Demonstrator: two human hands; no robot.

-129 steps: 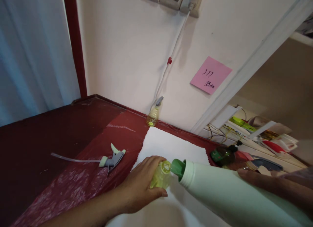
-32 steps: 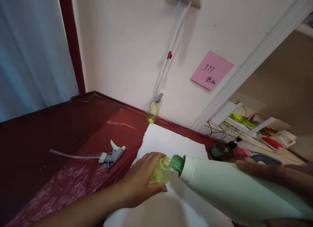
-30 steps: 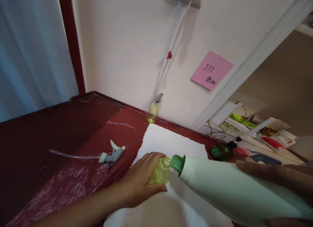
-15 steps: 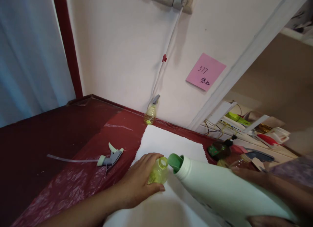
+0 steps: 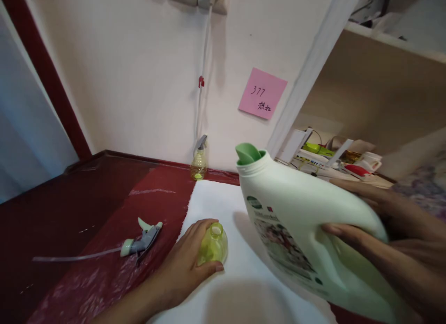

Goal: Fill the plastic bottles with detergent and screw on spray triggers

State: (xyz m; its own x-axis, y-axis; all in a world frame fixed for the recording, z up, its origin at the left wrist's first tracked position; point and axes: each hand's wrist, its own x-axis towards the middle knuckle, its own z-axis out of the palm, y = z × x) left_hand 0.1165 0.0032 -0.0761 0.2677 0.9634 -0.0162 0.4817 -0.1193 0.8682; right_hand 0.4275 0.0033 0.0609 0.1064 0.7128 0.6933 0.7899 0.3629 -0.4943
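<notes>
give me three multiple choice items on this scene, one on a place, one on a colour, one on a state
1. Where does the detached grey-green trigger sprayer head lie?
A on the red plastic sheet
B on the white paper
C on the shelf

2. What colour is the square sticky note on the wall?
A yellow
B pink
C blue

3. How is the small yellow-green plastic bottle?
A capped
B lying flat
C open-topped, upright

Answers:
1 A, it rests left of the white paper.
2 B, plainly pink.
3 C, the left hand holds it and its mouth shows.
</notes>
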